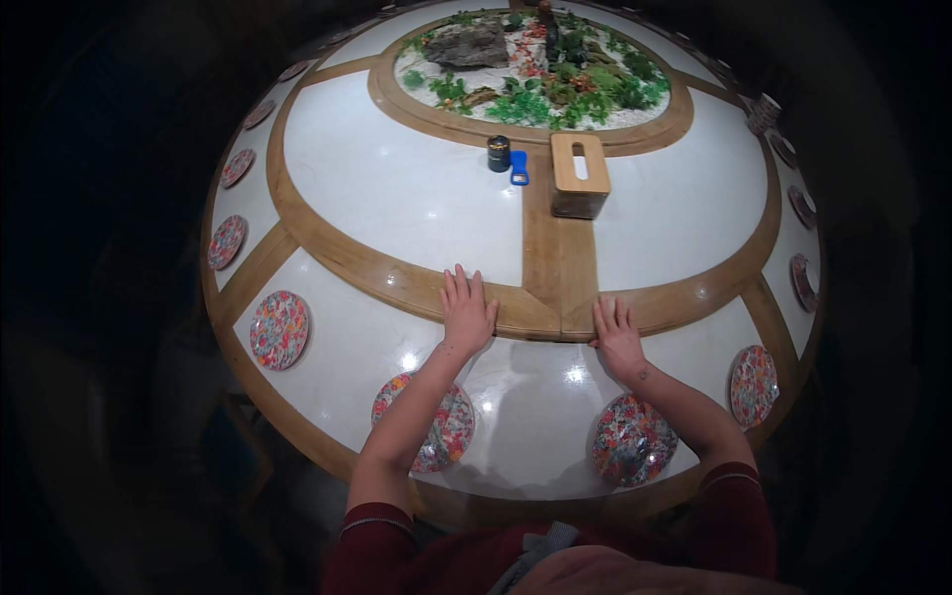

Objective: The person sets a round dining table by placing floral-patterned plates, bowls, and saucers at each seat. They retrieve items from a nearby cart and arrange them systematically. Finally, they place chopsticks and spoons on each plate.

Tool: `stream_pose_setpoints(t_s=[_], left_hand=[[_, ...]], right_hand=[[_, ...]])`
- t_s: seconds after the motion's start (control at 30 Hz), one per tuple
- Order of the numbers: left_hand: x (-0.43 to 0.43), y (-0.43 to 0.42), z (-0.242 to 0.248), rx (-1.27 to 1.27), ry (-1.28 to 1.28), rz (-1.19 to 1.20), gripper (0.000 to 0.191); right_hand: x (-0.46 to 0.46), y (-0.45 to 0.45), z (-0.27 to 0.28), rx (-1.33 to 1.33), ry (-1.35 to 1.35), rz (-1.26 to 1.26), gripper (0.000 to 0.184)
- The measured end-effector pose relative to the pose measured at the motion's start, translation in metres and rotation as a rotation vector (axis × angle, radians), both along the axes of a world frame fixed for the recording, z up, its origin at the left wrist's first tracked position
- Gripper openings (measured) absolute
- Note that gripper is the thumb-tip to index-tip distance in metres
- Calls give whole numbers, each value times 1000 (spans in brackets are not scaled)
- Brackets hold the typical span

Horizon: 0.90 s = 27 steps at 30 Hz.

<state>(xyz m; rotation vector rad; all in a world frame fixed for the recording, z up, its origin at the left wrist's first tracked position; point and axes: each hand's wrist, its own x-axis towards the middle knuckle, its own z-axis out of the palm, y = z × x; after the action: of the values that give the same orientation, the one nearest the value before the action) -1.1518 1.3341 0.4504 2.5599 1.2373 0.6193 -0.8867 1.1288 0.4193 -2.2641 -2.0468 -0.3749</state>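
My left hand (468,312) lies palm down on the wooden rim (357,256) of a large raised turntable, fingers spread, fingertips reaching its white surface. To the right, my right hand (617,331) rests flat on the same rim with nothing in it. The rim's joint with a wooden spoke (559,245) falls between my hands. Under my left forearm a floral-patterned plate (454,424) is partly covered. Another floral plate (628,446) shows beneath my right forearm. Beyond my hands stand a wooden-topped tissue box (580,190), a dark cylindrical container (498,154) and a blue bottle opener (519,167).
The turntable's centre holds a planted display with a grey rock (467,46), white gravel and green foliage (520,104). More floral plates, such as one at left (280,329) and one at right (753,387), line the outer table. A stack of dishes (763,115) stands far right.
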Motion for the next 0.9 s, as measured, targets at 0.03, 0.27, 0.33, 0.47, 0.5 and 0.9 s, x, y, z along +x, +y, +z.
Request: stream_pose_setpoints(t_s=[0.03, 0.27, 0.33, 0.47, 0.5, 0.9], left_hand=[[22, -14, -1, -35, -21, -43, 66], [99, -38, -15, -183, 114, -64, 61], [102, -32, -19, -245, 141, -57, 61], [102, -19, -20, -286, 221, -66, 60], [103, -17, -20, -282, 253, -66, 60], [133, 12, -50, -62, 235, -265, 61]], right_hand=[[1, 8, -6, -56, 8, -43, 77], [-81, 78, -25, 134, -62, -42, 64], [-115, 101, -24, -87, 81, 37, 57], [-126, 87, -13, -210, 565, 447, 47], [-118, 70, -9, -263, 586, 493, 45], [146, -41, 22, 562, 974, -428, 28]])
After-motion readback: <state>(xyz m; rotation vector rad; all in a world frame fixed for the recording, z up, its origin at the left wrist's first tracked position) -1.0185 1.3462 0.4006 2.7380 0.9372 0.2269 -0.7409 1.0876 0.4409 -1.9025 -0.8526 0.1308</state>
